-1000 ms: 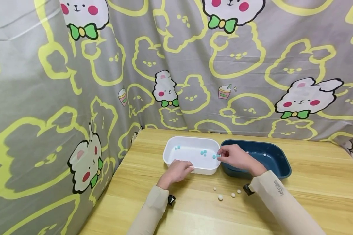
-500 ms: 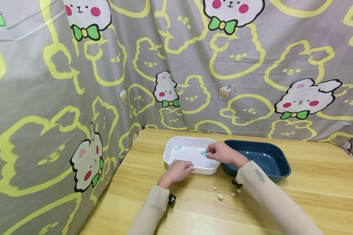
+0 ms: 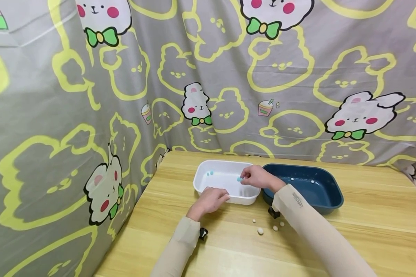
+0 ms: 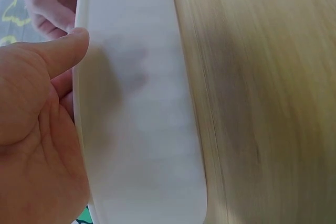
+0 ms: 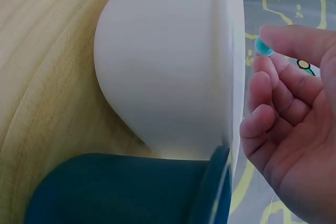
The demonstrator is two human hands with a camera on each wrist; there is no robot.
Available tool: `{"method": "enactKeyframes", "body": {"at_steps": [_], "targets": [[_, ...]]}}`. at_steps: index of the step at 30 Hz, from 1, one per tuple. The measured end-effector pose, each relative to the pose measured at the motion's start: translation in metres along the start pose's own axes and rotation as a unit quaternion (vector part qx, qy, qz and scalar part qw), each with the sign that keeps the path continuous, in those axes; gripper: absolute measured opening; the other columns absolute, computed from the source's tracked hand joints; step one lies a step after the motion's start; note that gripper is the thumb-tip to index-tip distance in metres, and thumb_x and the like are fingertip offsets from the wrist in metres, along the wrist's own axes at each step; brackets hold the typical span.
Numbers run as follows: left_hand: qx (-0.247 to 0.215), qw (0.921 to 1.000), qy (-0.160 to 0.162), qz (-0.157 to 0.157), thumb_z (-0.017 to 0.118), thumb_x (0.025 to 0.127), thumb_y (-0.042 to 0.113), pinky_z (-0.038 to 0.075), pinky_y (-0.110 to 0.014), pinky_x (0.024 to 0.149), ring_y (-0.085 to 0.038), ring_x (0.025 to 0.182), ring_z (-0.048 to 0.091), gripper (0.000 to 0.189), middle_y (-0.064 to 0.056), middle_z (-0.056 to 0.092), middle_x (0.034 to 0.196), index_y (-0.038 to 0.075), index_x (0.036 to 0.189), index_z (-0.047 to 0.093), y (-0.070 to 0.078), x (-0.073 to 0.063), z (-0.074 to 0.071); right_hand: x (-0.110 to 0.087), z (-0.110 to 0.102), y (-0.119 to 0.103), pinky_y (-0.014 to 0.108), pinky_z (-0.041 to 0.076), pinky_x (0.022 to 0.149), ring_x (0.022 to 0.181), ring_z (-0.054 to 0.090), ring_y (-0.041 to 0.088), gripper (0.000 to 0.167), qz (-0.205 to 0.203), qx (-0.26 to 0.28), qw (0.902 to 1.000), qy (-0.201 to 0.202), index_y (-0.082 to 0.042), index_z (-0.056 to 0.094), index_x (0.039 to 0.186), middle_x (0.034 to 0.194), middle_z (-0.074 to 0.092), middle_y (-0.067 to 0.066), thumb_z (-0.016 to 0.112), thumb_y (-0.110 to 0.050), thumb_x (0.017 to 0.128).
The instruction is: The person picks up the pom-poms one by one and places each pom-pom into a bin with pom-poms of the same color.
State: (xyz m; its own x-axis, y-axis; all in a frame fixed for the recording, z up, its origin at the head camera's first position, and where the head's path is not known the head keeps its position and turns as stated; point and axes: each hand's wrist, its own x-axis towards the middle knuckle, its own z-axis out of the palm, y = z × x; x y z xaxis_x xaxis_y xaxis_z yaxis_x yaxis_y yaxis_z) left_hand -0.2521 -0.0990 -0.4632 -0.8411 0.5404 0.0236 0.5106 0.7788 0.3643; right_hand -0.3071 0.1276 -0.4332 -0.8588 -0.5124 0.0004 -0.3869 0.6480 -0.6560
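Near the left side of the table, my left hand (image 3: 209, 200) holds the front rim of a white plastic basin (image 3: 225, 187); the left wrist view shows its thumb (image 4: 73, 48) at the rim and other fingers partly hidden behind it. Over the basin's right part, my right hand (image 3: 258, 177) pinches a small turquoise ball (image 5: 263, 47) between thumb and forefinger. Its other fingers are curled, and whether they hold more balls cannot be told. Two more turquoise balls (image 3: 212, 172) lie at the basin's far left.
A dark blue basin (image 3: 327, 198) stands directly right of the white one, with two small white balls (image 3: 312, 181) visible inside. Several white balls (image 3: 260, 231) of differing sizes lie on the wooden table (image 3: 228, 250) in front. A patterned curtain (image 3: 228, 130) hangs behind and at left.
My right hand has moved left from the white basin's right end toward its middle. Fewer turquoise balls show around its fingers now. The left hand has stayed at the rim.
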Motion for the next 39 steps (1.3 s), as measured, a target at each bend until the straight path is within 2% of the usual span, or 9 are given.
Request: {"method": "enactKeyframes", "body": {"at_steps": [5, 12, 19, 26, 31, 36, 39], "targets": [[0.001, 1.0000, -0.004, 0.001, 0.050, 0.098, 0.034, 0.037, -0.031, 0.078, -0.008, 0.069, 0.049, 0.023, 0.015, 0.057, 0.074, 0.020, 0.093, 0.068, 0.004, 0.003, 0.000, 0.000, -0.002, 0.003, 0.030, 0.042, 0.061, 0.063, 0.048, 0.015, 0.007, 0.014, -0.012, 0.9998, -0.003, -0.007, 0.068, 0.089, 0.070, 0.057, -0.001, 0.068, -0.014, 0.087], [0.000, 1.0000, -0.008, 0.003, 0.050, 0.098, 0.034, 0.037, -0.031, 0.079, -0.008, 0.068, 0.048, 0.023, 0.015, 0.055, 0.072, 0.020, 0.091, 0.067, 0.007, 0.004, 0.003, -0.003, -0.004, 0.011, 0.030, 0.044, 0.063, 0.069, 0.051, 0.016, 0.017, 0.023, -0.030, 0.9993, -0.005, -0.001, 0.070, 0.100, 0.078, 0.062, 0.000, 0.066, -0.014, 0.089], [-0.001, 0.9999, -0.009, 0.009, 0.050, 0.098, 0.035, 0.037, -0.031, 0.079, -0.007, 0.070, 0.050, 0.024, 0.015, 0.058, 0.076, 0.021, 0.093, 0.068, 0.007, 0.005, 0.005, -0.008, -0.006, 0.013, 0.030, 0.046, 0.064, 0.071, 0.053, 0.016, 0.017, 0.039, -0.030, 0.9988, 0.003, -0.003, 0.070, 0.101, 0.080, 0.063, 0.000, 0.066, -0.014, 0.089], [-0.001, 1.0000, -0.005, 0.007, 0.051, 0.098, 0.034, 0.037, -0.032, 0.081, -0.007, 0.071, 0.050, 0.022, 0.014, 0.061, 0.079, 0.021, 0.096, 0.069, 0.004, 0.005, 0.006, -0.017, -0.009, 0.007, 0.030, 0.045, 0.061, 0.068, 0.052, 0.016, 0.014, 0.024, -0.016, 0.9993, 0.023, -0.005, 0.070, 0.098, 0.077, 0.061, 0.000, 0.063, -0.015, 0.091], [-0.012, 0.9999, -0.004, 0.007, 0.051, 0.098, 0.032, 0.038, -0.034, 0.083, -0.008, 0.076, 0.055, 0.023, 0.012, 0.065, 0.084, 0.019, 0.097, 0.070, 0.005, 0.004, 0.003, -0.039, -0.016, 0.007, 0.031, 0.046, 0.064, 0.070, 0.052, 0.015, 0.012, 0.015, -0.019, 0.9984, 0.051, -0.008, 0.069, 0.098, 0.081, 0.060, -0.001, 0.061, -0.016, 0.092], [-0.047, 0.9988, 0.009, -0.007, 0.054, 0.096, 0.031, 0.037, -0.037, 0.093, -0.014, 0.099, 0.060, 0.023, 0.008, 0.068, 0.101, 0.017, 0.106, 0.070, 0.002, 0.002, -0.001, -0.070, -0.027, 0.013, 0.034, 0.047, 0.069, 0.076, 0.054, 0.015, 0.014, 0.025, -0.022, 0.9952, 0.092, -0.008, 0.069, 0.099, 0.086, 0.062, -0.001, 0.062, -0.018, 0.092], [-0.069, 0.9975, 0.013, -0.008, 0.056, 0.096, 0.030, 0.037, -0.038, 0.096, -0.016, 0.105, 0.059, 0.024, 0.006, 0.067, 0.106, 0.015, 0.108, 0.070, 0.003, 0.001, -0.003, -0.095, -0.032, 0.022, 0.035, 0.047, 0.069, 0.077, 0.055, 0.015, 0.014, 0.031, -0.028, 0.9912, 0.125, -0.007, 0.069, 0.099, 0.088, 0.063, -0.001, 0.063, -0.017, 0.092]]}}
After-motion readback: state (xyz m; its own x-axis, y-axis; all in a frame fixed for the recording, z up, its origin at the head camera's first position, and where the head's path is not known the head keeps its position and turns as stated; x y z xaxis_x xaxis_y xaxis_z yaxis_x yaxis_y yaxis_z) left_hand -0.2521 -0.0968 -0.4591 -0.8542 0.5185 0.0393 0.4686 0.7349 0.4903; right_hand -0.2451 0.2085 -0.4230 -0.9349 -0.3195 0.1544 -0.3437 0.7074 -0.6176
